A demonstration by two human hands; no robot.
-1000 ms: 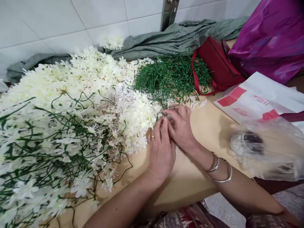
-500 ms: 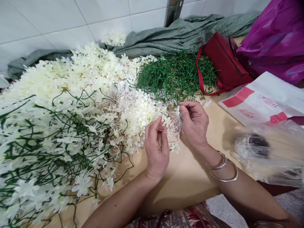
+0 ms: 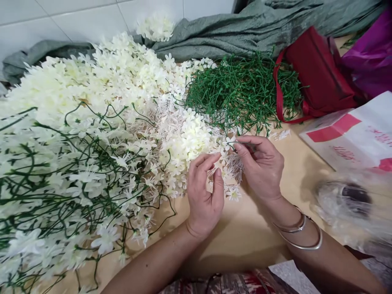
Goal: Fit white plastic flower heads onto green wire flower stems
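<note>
Now the right hand (image 3: 263, 168) pinches a green stem (image 3: 232, 142) over the counter (image 3: 239, 232), long axis running crosswise, tip pointing left; nearby, the left hand (image 3: 202, 198) hovers, thumb and fingertips apart.

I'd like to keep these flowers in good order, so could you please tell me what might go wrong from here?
The right hand pinches a thin green stem, which might slip and get lost among the white blossoms nearby. The red strap lies against the green stem pile, so shifting it could drag stems along. At left, the stemmed white flowers criss-cross; pulling one might snag others.
</note>
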